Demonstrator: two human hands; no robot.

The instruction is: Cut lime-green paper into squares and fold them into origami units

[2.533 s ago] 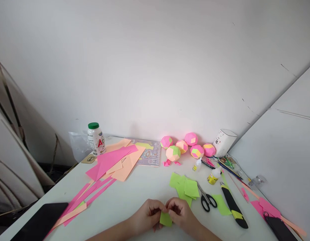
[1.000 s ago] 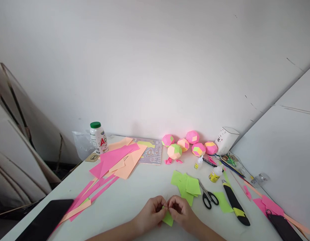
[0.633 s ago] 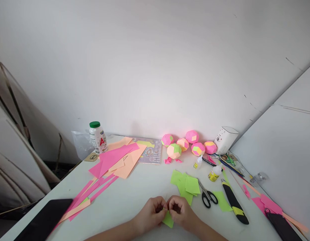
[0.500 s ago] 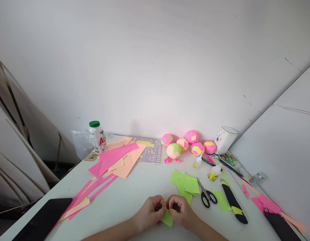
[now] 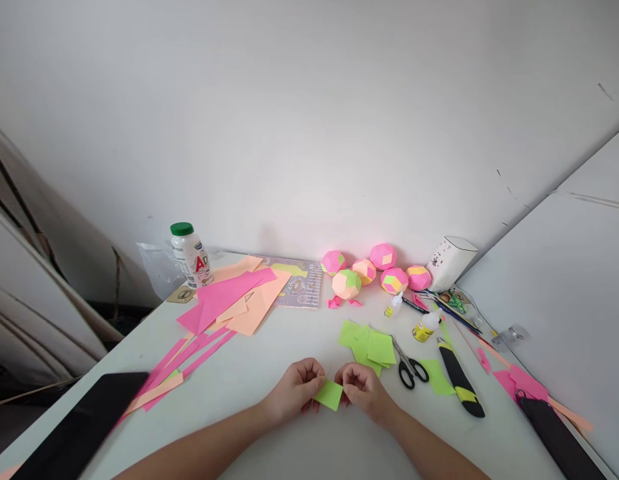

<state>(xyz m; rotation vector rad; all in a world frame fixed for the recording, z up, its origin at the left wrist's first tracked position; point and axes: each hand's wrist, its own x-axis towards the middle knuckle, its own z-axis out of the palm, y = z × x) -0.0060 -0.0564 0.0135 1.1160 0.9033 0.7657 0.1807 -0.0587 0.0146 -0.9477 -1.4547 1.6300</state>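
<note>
A small square of lime-green paper [image 5: 329, 396] is held above the near middle of the table. My left hand [image 5: 298, 388] pinches its left edge between thumb and fingers. At its right edge, my right hand [image 5: 363, 388] has thumb and fingers closed on the corner, with some fingertips hidden behind. Just beyond my right hand lies a loose pile of green paper squares [image 5: 380, 348]. Black-handled scissors [image 5: 413, 372] rest beside that pile, to the right. Another green paper piece [image 5: 438, 377] lies partly beside a black-and-yellow utility knife [image 5: 460, 380].
Several faceted paper balls [image 5: 347, 285] sit against the wall. Two glue bottles, one larger [image 5: 425, 327], stand at right. Pink and peach sheets [image 5: 229, 300], a notebook [image 5: 299, 293] and a green-capped bottle [image 5: 191, 257] are at left. A dark tablet [image 5: 84, 427] lies near left, a phone [image 5: 554, 433] near right.
My hands have moved slightly apart, and the green paper square has turned so more of its face shows between them. The whole view has shifted a little.
</note>
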